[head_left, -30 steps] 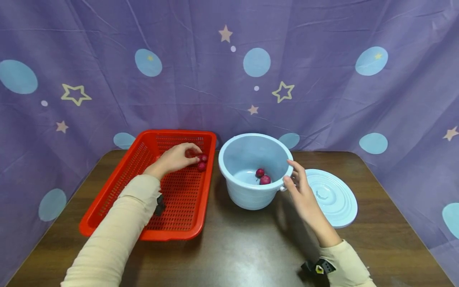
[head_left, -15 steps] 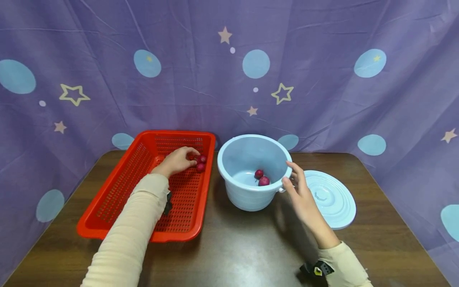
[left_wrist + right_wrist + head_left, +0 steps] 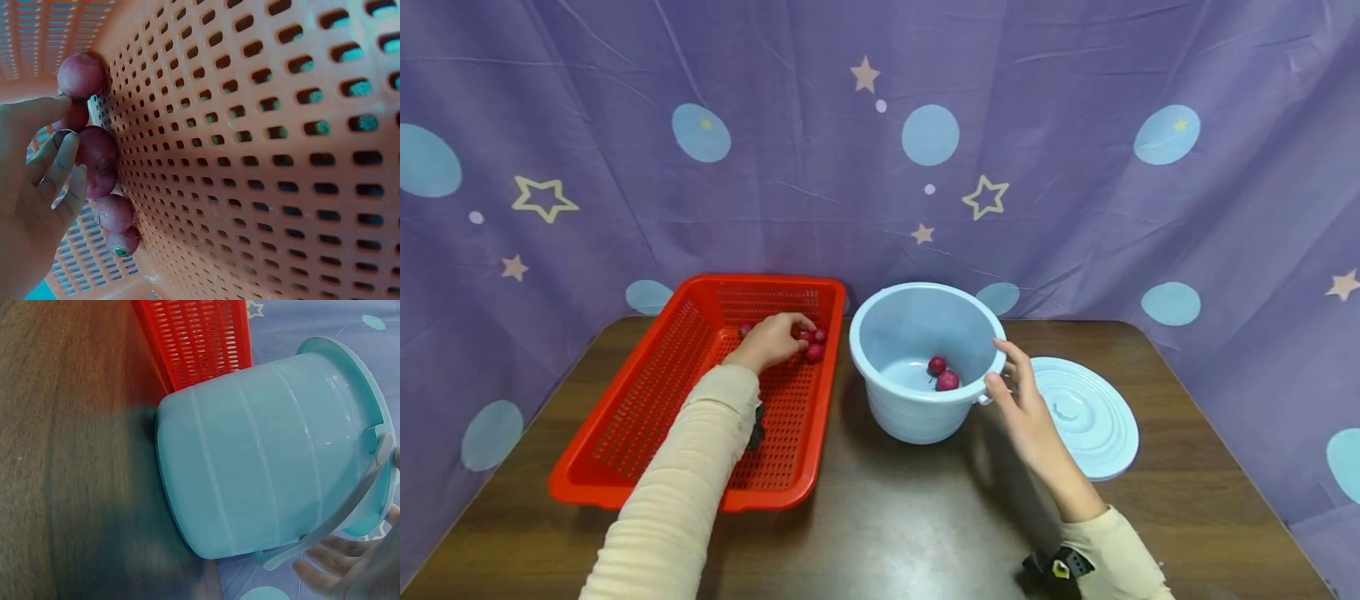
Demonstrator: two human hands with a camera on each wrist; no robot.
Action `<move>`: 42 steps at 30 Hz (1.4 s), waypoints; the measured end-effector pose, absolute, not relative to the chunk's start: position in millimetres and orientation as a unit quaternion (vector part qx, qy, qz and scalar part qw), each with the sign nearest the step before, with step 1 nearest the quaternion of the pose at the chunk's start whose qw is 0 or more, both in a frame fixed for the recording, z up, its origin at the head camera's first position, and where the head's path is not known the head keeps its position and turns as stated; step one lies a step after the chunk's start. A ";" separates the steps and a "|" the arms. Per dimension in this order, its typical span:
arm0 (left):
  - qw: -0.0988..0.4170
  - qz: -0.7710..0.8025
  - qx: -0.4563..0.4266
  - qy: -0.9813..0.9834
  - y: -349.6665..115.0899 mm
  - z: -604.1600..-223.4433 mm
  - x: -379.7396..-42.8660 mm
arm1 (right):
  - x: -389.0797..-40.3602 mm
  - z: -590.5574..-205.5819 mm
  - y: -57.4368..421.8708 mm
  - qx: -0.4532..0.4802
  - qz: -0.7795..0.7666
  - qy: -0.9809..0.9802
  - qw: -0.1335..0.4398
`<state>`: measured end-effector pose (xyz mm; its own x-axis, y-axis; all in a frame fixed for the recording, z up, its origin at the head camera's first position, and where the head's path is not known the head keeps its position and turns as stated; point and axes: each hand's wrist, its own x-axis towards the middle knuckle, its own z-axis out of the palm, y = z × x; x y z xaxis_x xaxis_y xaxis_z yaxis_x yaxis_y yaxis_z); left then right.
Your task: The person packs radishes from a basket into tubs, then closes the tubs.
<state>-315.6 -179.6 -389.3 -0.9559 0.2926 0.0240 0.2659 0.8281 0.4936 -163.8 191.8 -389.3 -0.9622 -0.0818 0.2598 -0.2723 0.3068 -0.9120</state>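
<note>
Inside the red plastic basket point(image 3: 625, 417), my left hand point(image 3: 769, 340) has its thumb and fingertips around a radish point(image 3: 74, 117). Several other radishes lie there, among them one radish point(image 3: 815, 353) in front of my fingertips and one radish point(image 3: 83, 74) beyond my thumb in the left wrist view. A light blue bucket point(image 3: 917, 412) stands upright on the table, with two radishes point(image 3: 947, 381) on its bottom. My right hand point(image 3: 1032, 417) holds the bucket's right rim between thumb and fingers, beside its handle point(image 3: 350, 506).
A light blue lid point(image 3: 1086, 421) lies on the wooden table point(image 3: 887, 533) to the right of the bucket, partly behind my right hand. A purple curtain point(image 3: 820, 150) hangs close behind the table. The basket and bucket stand near its far edge.
My left hand has shifted slightly within the basket, closing in on the radishes near its right wall. My right hand stays at the bucket's rim. The head view has shifted slightly.
</note>
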 end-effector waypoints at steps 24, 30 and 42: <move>-0.003 0.194 0.152 0.969 -179.9 -356.6 -293.8 | -166.3 -389.3 193.4 0.115 0.571 -0.808 0.088; -0.035 0.211 0.175 0.961 -173.8 -341.2 -279.5 | -166.8 -389.3 193.6 0.113 0.577 -0.804 0.094; -0.060 0.269 0.243 0.930 -163.0 -308.6 -253.4 | -166.7 -390.5 192.6 0.116 0.584 -0.798 0.092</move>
<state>-253.4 -163.0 -308.6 -0.8752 0.4194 0.2411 0.4834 0.7380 0.4708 -166.7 192.6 -390.5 -0.9562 -0.0778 0.2822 -0.2925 0.2907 -0.9110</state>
